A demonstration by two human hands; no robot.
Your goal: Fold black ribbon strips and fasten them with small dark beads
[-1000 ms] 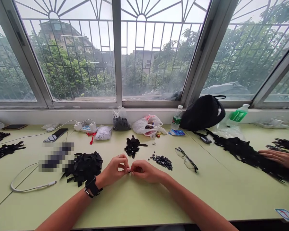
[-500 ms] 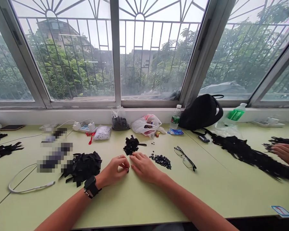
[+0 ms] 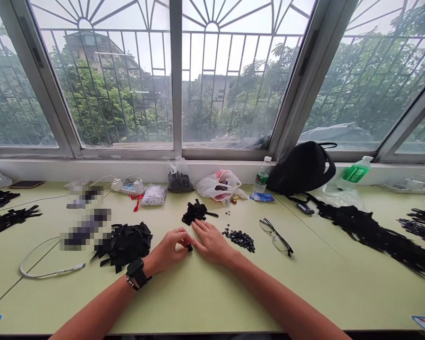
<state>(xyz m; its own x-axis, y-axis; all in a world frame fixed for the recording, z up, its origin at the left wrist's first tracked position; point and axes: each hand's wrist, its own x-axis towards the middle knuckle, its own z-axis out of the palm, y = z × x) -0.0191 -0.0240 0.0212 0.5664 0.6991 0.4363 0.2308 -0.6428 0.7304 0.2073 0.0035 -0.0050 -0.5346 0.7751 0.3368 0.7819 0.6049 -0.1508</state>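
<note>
My left hand rests on the green table with its fingers curled in a pinch on a small black piece. A black watch sits on that wrist. My right hand lies flat beside it, fingers stretched toward a small heap of black ribbon pieces. A scatter of small black beads lies just right of my right hand. A larger pile of black ribbon pieces sits left of my left hand.
Glasses lie right of the beads. Along the sill stand plastic bags, a water bottle, a black bag, a green bottle and a power strip. A white cable loops at left. Long black trim stretches at right.
My right hand let go of the pinch it shared with the left and flattened, reaching toward the small ribbon heap. The other person's hand at the far right has left the view.
</note>
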